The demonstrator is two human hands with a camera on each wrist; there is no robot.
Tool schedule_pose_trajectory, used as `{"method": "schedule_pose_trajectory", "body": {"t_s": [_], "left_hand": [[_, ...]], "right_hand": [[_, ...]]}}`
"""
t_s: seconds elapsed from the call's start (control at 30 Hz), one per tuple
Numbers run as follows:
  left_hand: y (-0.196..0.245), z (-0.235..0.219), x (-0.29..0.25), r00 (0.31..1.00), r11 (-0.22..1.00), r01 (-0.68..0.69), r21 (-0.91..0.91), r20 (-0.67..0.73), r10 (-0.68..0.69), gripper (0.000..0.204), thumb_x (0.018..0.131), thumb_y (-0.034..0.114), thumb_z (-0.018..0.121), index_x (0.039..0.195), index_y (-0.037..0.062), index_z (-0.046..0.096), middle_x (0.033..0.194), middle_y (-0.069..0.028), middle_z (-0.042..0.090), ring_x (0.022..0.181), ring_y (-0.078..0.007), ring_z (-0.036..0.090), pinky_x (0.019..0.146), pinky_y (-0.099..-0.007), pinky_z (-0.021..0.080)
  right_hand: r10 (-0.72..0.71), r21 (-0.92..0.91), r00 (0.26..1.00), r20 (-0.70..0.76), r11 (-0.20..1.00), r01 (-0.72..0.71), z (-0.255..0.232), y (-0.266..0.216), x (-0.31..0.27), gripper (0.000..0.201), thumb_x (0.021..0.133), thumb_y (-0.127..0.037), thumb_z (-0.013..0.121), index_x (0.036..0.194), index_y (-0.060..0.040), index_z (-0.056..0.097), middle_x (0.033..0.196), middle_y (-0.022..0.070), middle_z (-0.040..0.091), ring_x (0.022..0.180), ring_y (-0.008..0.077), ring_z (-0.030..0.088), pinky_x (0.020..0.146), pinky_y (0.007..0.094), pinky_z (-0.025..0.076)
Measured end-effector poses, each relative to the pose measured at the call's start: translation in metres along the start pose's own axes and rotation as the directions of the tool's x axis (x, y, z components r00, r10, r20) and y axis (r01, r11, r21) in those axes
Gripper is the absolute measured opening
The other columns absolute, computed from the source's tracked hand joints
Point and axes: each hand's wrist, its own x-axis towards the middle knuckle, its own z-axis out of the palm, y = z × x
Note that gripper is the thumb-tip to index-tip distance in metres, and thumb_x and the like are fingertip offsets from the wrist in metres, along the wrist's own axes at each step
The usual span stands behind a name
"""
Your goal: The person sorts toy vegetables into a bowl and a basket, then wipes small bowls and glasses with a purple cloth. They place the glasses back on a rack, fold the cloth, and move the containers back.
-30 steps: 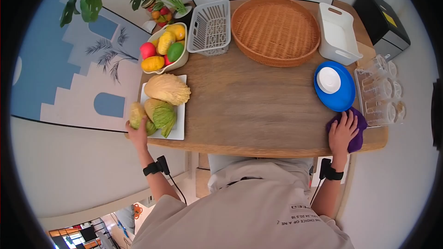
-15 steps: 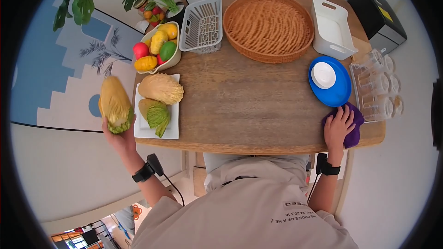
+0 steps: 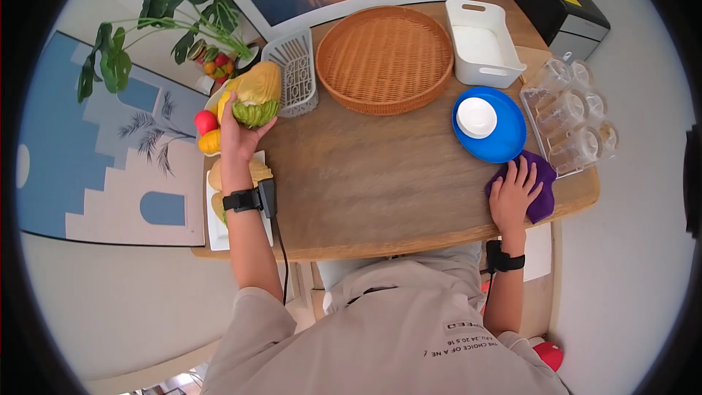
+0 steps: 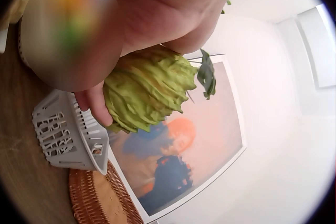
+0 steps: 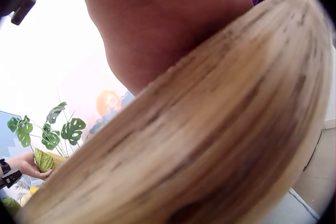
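Note:
In the head view my left hand (image 3: 242,134) holds a yellow and green cabbage (image 3: 256,95) up over the fruit bowl, near the grey basket (image 3: 295,73). The left wrist view has the cabbage's green leafy end (image 4: 149,90) under the palm, with fingers (image 4: 96,103) against its side. Two other cabbages (image 3: 259,170) lie on the white plate (image 3: 265,228), partly hidden by the left forearm. At the table's right my right hand (image 3: 514,196) rests on a purple cloth (image 3: 542,189), fingers spread.
Red and yellow produce (image 3: 205,123) shows beside the held cabbage. A round wicker tray (image 3: 385,58) and a white bin (image 3: 484,40) stand at the back. A blue plate (image 3: 504,135) with white dishes (image 3: 476,118) is near the right hand, beside a rack of glasses (image 3: 570,117). A plant (image 3: 194,14) leans in back left.
My left hand has lifted a cabbage off the white plate, first out to the left, then forward over the fruit bowl. My right hand stays on the cloth. The head view has shifted.

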Motion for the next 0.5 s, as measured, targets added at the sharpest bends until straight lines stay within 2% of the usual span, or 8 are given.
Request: {"method": "schedule_pose_trajectory", "body": {"t_s": [0.07, 0.1, 0.2, 0.3, 0.37, 0.4, 0.47, 0.5], "left_hand": [[-0.011, 0.005, 0.014, 1.0, 0.999, 0.001, -0.04, -0.008, -0.001, 0.06, 0.102, 0.045, 0.053, 0.147, 0.0086, 0.042, 0.148, -0.0148, 0.046, 0.132, -0.0349, 0.052, 0.103, -0.0566, 0.05], [-0.015, 0.004, 0.021, 0.999, 0.998, 0.01, -0.061, -0.032, -0.012, 0.06, 0.103, 0.042, 0.053, 0.148, 0.0058, 0.038, 0.151, -0.019, 0.039, 0.134, -0.037, 0.049, 0.103, -0.0544, 0.052], [-0.029, -0.019, 0.043, 0.991, 0.994, 0.027, -0.103, -0.129, -0.04, 0.06, 0.103, 0.036, 0.054, 0.149, 0.0026, 0.035, 0.152, -0.0223, 0.035, 0.128, -0.0366, 0.055, 0.1, -0.0522, 0.054], [-0.022, -0.022, 0.011, 0.989, 0.994, -0.091, 0.057, -0.109, 0.097, 0.054, 0.103, 0.032, 0.057, 0.143, -0.001, 0.042, 0.146, -0.0208, 0.043, 0.116, -0.0341, 0.062, 0.094, -0.0472, 0.056], [-0.013, -0.029, -0.025, 0.958, 0.916, -0.205, 0.346, -0.12, 0.26, 0.051, 0.102, 0.034, 0.059, 0.138, -0.0008, 0.048, 0.141, -0.0199, 0.049, 0.108, -0.0331, 0.066, 0.091, -0.044, 0.056], [-0.011, -0.035, -0.043, 0.935, 0.84, -0.251, 0.48, -0.105, 0.339, 0.05, 0.101, 0.035, 0.06, 0.136, -0.0008, 0.051, 0.138, -0.0194, 0.052, 0.104, -0.0325, 0.067, 0.09, -0.0424, 0.056], [-0.009, -0.061, -0.082, 0.871, 0.423, -0.152, 0.893, -0.081, 0.484, 0.051, 0.097, 0.038, 0.066, 0.128, -0.0001, 0.057, 0.133, -0.0186, 0.057, 0.11, -0.0321, 0.064, 0.091, -0.0436, 0.054], [-0.013, -0.077, -0.1, 0.833, 0.223, -0.043, 0.974, -0.088, 0.547, 0.056, 0.094, 0.04, 0.069, 0.131, 0.0007, 0.055, 0.135, -0.0194, 0.056, 0.115, -0.0327, 0.061, 0.094, -0.0446, 0.052]], "right_hand": [[-0.004, 0.003, 1.0, -0.011, 1.0, 0.004, 0.001, 0.001, 0.0, 0.045, 0.096, -0.022, 0.051, 0.136, -0.0022, 0.049, 0.149, 0.0196, 0.042, 0.144, 0.0457, 0.028, 0.113, 0.0713, 0.019], [0.001, 0.008, 1.0, -0.009, 1.0, -0.001, 0.0, 0.0, -0.001, 0.045, 0.095, -0.022, 0.051, 0.136, -0.0023, 0.05, 0.149, 0.0196, 0.042, 0.144, 0.0455, 0.028, 0.114, 0.0701, 0.018], [-0.002, 0.009, 1.0, -0.014, 1.0, 0.002, -0.003, -0.001, 0.0, 0.045, 0.095, -0.022, 0.051, 0.135, -0.0022, 0.05, 0.149, 0.0196, 0.042, 0.144, 0.0454, 0.029, 0.114, 0.0698, 0.018], [0.013, 0.009, 1.0, 0.002, 1.0, -0.013, -0.005, -0.003, 0.0, 0.045, 0.095, -0.022, 0.051, 0.135, -0.0019, 0.05, 0.149, 0.0196, 0.043, 0.144, 0.0454, 0.029, 0.114, 0.0699, 0.017], [0.008, 0.007, 1.0, -0.006, 1.0, -0.008, -0.003, -0.003, 0.0, 0.045, 0.095, -0.022, 0.051, 0.135, -0.002, 0.051, 0.149, 0.0194, 0.042, 0.144, 0.0454, 0.028, 0.114, 0.0697, 0.018], [0.006, 0.006, 1.0, -0.011, 1.0, -0.006, -0.002, -0.002, 0.0, 0.045, 0.095, -0.022, 0.051, 0.136, -0.002, 0.051, 0.149, 0.0193, 0.042, 0.144, 0.0454, 0.028, 0.114, 0.0696, 0.018], [0.014, -0.023, 1.0, -0.009, 1.0, -0.015, 0.0, 0.0, 0.0, 0.045, 0.095, -0.023, 0.051, 0.136, -0.0029, 0.051, 0.151, 0.0188, 0.042, 0.145, 0.0442, 0.028, 0.114, 0.0693, 0.018], [0.023, -0.035, 1.0, -0.001, 0.999, -0.023, 0.002, 0.0, 0.0, 0.045, 0.096, -0.023, 0.05, 0.136, -0.0031, 0.051, 0.151, 0.0186, 0.042, 0.145, 0.0438, 0.028, 0.114, 0.0693, 0.018]]}}
